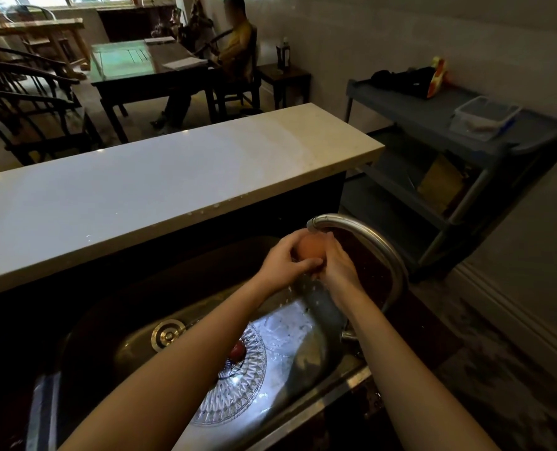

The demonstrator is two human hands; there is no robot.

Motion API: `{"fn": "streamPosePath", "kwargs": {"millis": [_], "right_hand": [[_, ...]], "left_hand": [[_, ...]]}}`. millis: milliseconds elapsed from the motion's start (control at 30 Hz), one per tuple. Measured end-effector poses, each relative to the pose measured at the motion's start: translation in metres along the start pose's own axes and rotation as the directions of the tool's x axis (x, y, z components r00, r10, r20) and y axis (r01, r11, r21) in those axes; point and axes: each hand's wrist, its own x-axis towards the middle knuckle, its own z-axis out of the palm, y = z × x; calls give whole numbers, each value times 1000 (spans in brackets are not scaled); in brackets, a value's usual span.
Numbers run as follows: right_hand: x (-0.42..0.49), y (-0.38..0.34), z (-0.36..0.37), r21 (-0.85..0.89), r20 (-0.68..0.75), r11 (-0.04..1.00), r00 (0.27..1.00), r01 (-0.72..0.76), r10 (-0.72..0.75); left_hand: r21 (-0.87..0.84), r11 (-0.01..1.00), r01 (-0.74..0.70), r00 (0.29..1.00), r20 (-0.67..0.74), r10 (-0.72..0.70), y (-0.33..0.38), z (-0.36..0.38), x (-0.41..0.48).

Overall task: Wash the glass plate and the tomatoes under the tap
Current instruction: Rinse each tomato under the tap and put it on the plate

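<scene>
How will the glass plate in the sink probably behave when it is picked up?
The glass plate looks wet, so it is probably slippery. It is patterned glass in a metal sink, so likely stiff but apt to chip if knocked. The tomato lying on it may roll off when it tilts.

Head camera looks forward and down, close above the sink (pixel 130 353).
</scene>
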Motion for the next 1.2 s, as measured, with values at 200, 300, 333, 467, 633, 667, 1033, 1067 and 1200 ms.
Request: {"fn": "streamPosePath", "kwargs": {"millis": [200, 300, 333, 467, 633, 667, 1033, 1067, 1200], "right_hand": [[5, 7, 0, -163, -42, 986, 998, 47, -55], [8, 1, 6, -146, -82, 989, 997, -20, 8], [7, 1, 7, -190, -54, 982, 999, -7, -3], [8, 0, 1, -473, 96, 872, 991, 125, -90], [16, -12, 6, -171, -138, 981, 988, -89, 65], [16, -13, 5, -156, -135, 983, 988, -96, 75], [7, -17, 7, -131, -54, 984, 992, -118, 112], [5, -19, 6, -69, -20, 991, 994, -113, 112], [-3, -20, 1, -70, 63, 997, 998, -21, 25]], "left_hand": [[297, 952, -74, 997, 12, 74, -5, 8, 2], [291, 955, -57, 998, -6, 61, -6, 5, 4], [277, 960, -50, 998, -10, 55, -5, 3, 4], [359, 927, -107, 994, 27, 104, -4, -8, 4], [390, 916, -93, 995, 18, 93, 5, 0, 5], [346, 935, -73, 997, 1, 78, 6, 0, 5], [300, 952, -54, 999, 16, 52, 12, -4, 5], [201, 979, -23, 1000, 12, 21, 13, -7, 5], [-402, 886, 232, 973, 94, -212, 15, -12, 0]]}}
